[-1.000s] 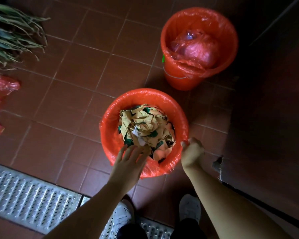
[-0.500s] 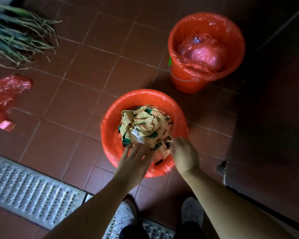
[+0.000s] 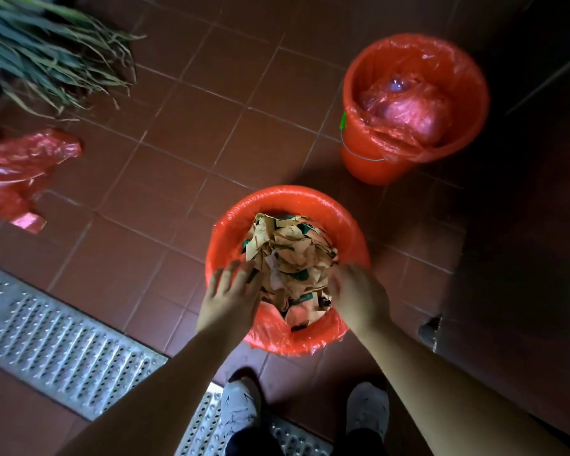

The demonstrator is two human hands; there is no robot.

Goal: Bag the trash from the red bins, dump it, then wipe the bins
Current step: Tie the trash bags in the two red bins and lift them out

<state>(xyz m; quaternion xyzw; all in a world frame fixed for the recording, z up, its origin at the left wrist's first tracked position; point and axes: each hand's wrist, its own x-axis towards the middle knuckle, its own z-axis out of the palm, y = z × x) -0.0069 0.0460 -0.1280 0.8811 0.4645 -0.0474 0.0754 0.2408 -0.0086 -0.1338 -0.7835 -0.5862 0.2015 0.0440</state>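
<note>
The left hand (image 3: 230, 299) reaches down over the near-left rim of the closer red bin (image 3: 231, 238), fingers straight and spread, their tips against the crumpled paper trash (image 3: 290, 255) and gripping nothing. The right hand (image 3: 359, 296) comes in over the near-right rim, back of the hand up; it is motion-blurred, so whether its fingers curl around the paper or merely press on it I cannot tell. Both forearms rise from the bottom edge and converge on the bin.

The trash is a heaped wad of tan paper with green printed patches, mounded above the rim. A red plastic liner (image 3: 270, 327) is folded over the bin's edge, bunched and loose at the near side.

A second red bin (image 3: 375, 159) stands well apart, farther off to the right, its liner holding a tied reddish bag (image 3: 405, 110). On the red-brown tiled floor (image 3: 185, 133), a loose red bag (image 3: 17, 166) lies at left, long green leaves (image 3: 53, 57) beyond it, and a metal drain grate (image 3: 56, 340) runs by the white shoes (image 3: 239, 409).
</note>
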